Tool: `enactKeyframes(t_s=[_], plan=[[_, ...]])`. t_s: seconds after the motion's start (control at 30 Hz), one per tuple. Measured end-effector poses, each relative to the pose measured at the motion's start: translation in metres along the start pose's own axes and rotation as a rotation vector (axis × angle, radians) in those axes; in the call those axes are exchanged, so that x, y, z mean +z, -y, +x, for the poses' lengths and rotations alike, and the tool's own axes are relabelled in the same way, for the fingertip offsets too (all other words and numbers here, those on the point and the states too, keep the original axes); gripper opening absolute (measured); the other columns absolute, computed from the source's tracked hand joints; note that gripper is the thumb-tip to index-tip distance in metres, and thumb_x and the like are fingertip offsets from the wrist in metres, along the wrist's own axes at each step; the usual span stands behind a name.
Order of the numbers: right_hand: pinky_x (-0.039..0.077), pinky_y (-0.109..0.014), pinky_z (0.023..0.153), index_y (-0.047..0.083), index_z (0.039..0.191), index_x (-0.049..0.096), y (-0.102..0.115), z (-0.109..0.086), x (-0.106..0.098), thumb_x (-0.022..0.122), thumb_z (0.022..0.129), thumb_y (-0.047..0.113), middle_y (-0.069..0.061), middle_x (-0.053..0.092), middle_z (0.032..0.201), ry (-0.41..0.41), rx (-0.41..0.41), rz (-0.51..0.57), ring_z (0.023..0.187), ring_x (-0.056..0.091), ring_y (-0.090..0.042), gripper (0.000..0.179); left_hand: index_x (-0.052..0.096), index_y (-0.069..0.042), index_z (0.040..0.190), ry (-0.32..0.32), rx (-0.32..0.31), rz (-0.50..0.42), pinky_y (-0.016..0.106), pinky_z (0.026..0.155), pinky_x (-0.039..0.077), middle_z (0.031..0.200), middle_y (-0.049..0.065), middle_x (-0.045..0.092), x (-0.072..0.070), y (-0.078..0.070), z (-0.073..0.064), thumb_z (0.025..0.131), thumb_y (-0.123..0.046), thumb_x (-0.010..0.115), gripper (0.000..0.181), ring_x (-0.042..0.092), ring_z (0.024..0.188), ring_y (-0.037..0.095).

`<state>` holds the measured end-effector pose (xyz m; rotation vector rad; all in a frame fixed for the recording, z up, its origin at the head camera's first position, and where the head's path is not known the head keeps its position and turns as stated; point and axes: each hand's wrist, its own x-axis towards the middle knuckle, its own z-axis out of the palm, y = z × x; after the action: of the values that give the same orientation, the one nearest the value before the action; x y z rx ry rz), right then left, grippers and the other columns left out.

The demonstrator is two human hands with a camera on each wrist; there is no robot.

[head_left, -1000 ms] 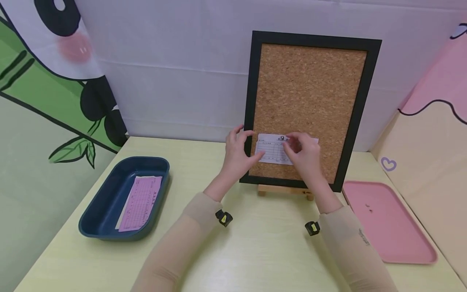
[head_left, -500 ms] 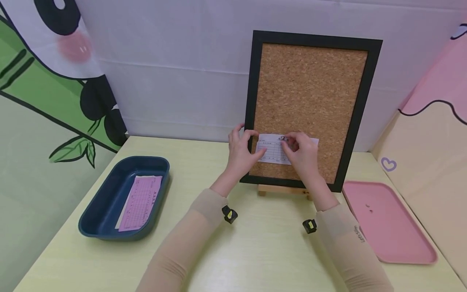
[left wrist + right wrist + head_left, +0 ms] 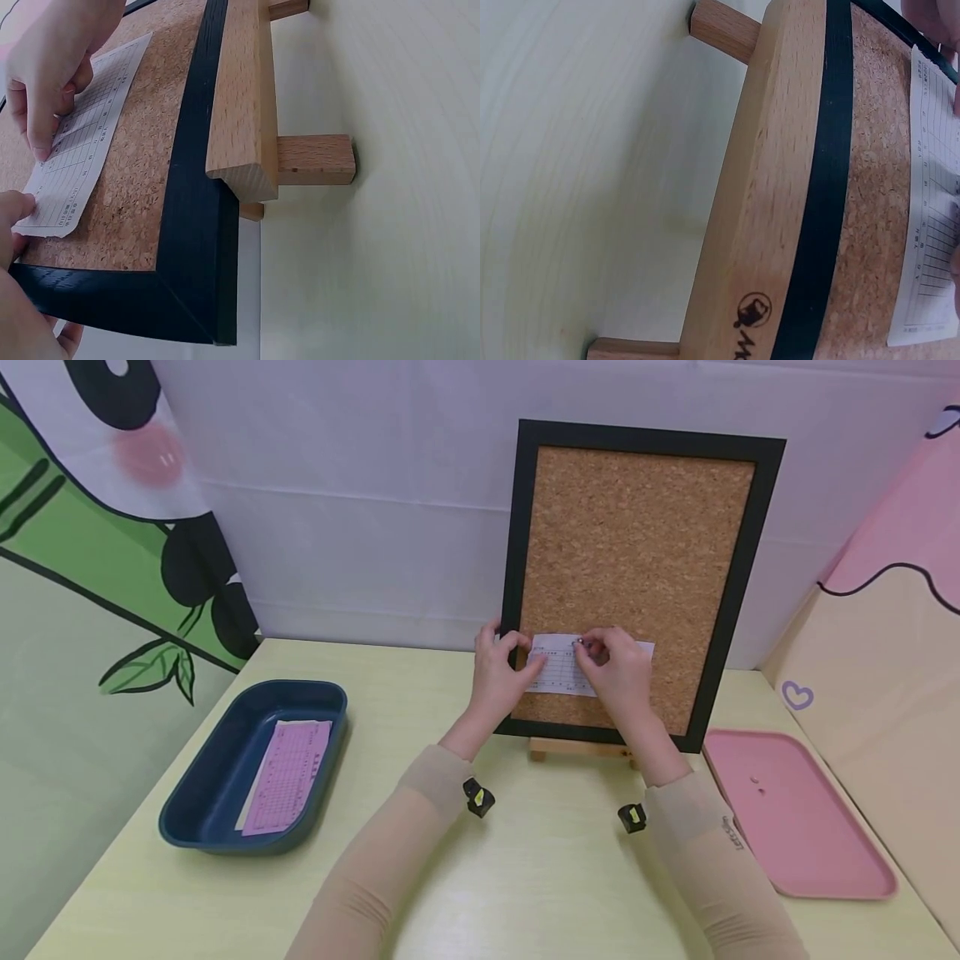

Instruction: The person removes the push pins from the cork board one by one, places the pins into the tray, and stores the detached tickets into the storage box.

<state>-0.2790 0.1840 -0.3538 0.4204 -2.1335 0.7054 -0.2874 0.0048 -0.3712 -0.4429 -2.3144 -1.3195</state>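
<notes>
A white printed paper slip (image 3: 558,672) lies against the lower part of a black-framed cork board (image 3: 637,543). My left hand (image 3: 498,672) holds the slip's left end, thumb on its face. Some of its fingers go round the board's left edge, partly hidden, as the left wrist view shows. At the slip's top edge, my right hand (image 3: 618,672) pinches a small shiny thumbtack (image 3: 579,642) between thumb and forefinger. The slip's right part is mostly hidden behind that hand. In the right wrist view, lines of print run across the slip (image 3: 930,247).
A wooden easel (image 3: 240,97) supports the board on the pale table (image 3: 547,877). At left, a dark blue tray (image 3: 191,777) holds pink slips (image 3: 288,777) over a whitish one. At right, a pink tray (image 3: 825,827) carries small metallic pieces (image 3: 761,792).
My left hand has shifted slightly right, further over the slip. The right hand has moved slightly left, and the thumbtack is now more covered by its fingers.
</notes>
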Motion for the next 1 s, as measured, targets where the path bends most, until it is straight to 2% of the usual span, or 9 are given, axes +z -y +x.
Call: enactKeyframes(t_s=[0.33, 0.57, 1.0], plan=[[0.045, -0.032, 0.053, 0.0, 0.083, 0.067, -0.0021, 0.0009, 0.0028, 0.071, 0.081, 0.01, -0.01, 0.06, 0.071, -0.009, -0.042, -0.03, 0.059, 0.054, -0.02, 0.011, 0.063, -0.012, 0.082, -0.045, 0.014, -0.041, 0.048, 0.106, 0.034, 0.142, 0.016, 0.035, 0.0016, 0.0007, -0.0004, 0.087, -0.026, 0.069, 0.016, 0.031, 0.132, 0.031], [0.045, -0.031, 0.051, -0.001, 0.081, 0.067, -0.0029, 0.0011, 0.0043, 0.069, 0.081, 0.009, -0.011, 0.059, 0.068, -0.039, -0.083, -0.048, 0.056, 0.054, -0.02, 0.01, 0.063, -0.011, 0.082, -0.053, -0.002, -0.056, 0.046, 0.106, 0.034, 0.143, 0.015, 0.034, 0.0029, -0.0005, -0.0005, 0.087, -0.025, 0.069, 0.016, 0.031, 0.133, 0.031], [0.047, -0.033, 0.05, -0.002, 0.08, 0.066, -0.0041, -0.0003, 0.0077, 0.068, 0.079, 0.007, -0.011, 0.058, 0.067, -0.079, -0.11, -0.053, 0.055, 0.054, -0.021, 0.009, 0.064, -0.01, 0.081, -0.069, -0.004, -0.079, 0.046, 0.105, 0.036, 0.142, 0.014, 0.036, 0.0045, -0.0003, -0.0011, 0.087, -0.023, 0.069, 0.015, 0.032, 0.131, 0.03]])
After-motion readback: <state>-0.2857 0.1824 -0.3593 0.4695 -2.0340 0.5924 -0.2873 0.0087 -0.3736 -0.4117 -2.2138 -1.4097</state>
